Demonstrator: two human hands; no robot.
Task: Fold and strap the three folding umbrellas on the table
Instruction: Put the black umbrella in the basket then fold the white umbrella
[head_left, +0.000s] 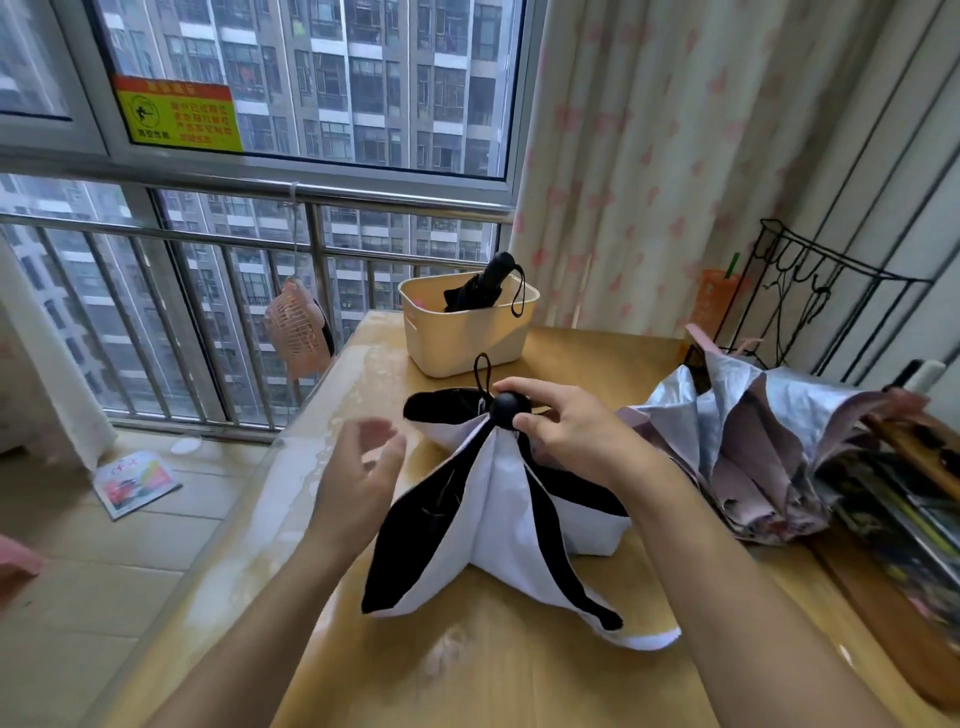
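A white and black folding umbrella stands collapsed but loose on the wooden table, its panels splayed out. My right hand grips its round black handle at the top. My left hand hovers open just left of the canopy, touching nothing. A silver and pink umbrella lies crumpled at the right. A black umbrella, rolled up, stands in a cream bin at the table's far side.
Books and a wooden object crowd the right table edge below a black wire rack. A window with railing lies beyond the left edge, with a pink fan hanging on it. A booklet lies on the floor.
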